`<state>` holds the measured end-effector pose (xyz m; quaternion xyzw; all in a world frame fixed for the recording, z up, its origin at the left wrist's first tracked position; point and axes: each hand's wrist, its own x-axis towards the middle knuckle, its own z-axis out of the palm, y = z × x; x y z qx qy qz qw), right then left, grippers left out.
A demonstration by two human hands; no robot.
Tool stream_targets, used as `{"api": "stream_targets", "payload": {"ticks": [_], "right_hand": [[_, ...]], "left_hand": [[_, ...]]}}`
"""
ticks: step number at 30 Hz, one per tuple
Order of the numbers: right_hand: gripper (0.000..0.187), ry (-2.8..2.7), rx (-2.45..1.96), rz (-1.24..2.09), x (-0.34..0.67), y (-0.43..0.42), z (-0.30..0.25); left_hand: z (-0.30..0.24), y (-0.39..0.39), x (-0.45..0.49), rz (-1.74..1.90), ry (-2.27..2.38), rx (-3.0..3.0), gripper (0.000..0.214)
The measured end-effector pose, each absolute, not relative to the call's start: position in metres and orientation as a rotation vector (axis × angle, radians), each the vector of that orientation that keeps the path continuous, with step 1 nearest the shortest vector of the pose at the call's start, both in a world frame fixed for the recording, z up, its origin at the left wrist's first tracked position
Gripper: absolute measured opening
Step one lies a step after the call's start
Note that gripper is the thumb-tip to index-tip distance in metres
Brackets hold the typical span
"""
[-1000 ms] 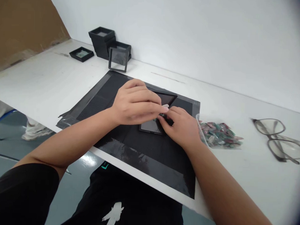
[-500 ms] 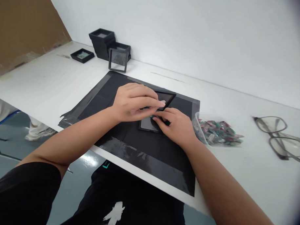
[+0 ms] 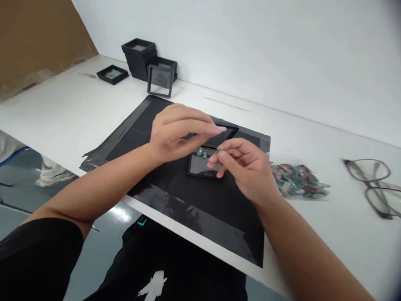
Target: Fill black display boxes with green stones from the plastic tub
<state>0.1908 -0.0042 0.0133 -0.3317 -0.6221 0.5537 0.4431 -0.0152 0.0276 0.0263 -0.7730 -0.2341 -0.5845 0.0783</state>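
Note:
A black hinged display frame lies open on the black mat, its lower half [image 3: 204,167] flat and its raised half [image 3: 230,133] partly behind my left hand. Two small green stones [image 3: 199,152] rest near the hinge on the clear film. My left hand [image 3: 183,132] hovers over the frame, fingers and thumb pressed together in front of the raised half; whatever they hold is hidden. Just right of the stones, my right hand [image 3: 247,167] pinches a small green stone [image 3: 218,152] between thumb and forefinger, above the frame.
A clear plastic container of green and reddish stones [image 3: 300,180] stands right of the mat [image 3: 192,198]. Eyeglasses [image 3: 377,185] lie farther right. Stacked black frames [image 3: 138,60], a leaning frame [image 3: 160,81] and a flat filled one [image 3: 113,74] are at the back left.
My right hand has lifted off the frame and drawn right, showing the two stones and the one it pinches. My left hand has shifted slightly up.

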Motion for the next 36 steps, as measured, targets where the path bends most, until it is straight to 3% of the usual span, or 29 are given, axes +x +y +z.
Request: {"api": "stream_targets", "payload": {"ticks": [9, 12, 21, 28, 36], "right_hand": [[0.014, -1.448, -0.364, 1.668, 0.197, -0.031, 0.065], [0.019, -1.478, -0.35, 1.68, 0.199, -0.038, 0.072], [0.032, -1.285, -0.638, 1.679, 0.197, -0.021, 0.05], [0.026, -1.429, -0.89, 1.385, 0.191, -0.005, 0.017], [0.031, -1.087, -0.826, 1.642, 0.189, -0.005, 0.021]], "left_hand": [[0.028, 0.035, -0.01, -2.415, -0.891, -2.049, 0.005], [0.022, 0.049, -0.016, -2.611, -1.06, -1.925, 0.018], [0.006, 0.07, -0.026, -2.522, -1.347, -1.886, 0.03], [0.011, 0.06, -0.014, -2.632, -1.215, -1.867, 0.025], [0.015, 0.044, -0.005, -2.468, -1.138, -2.322, 0.019]]}}
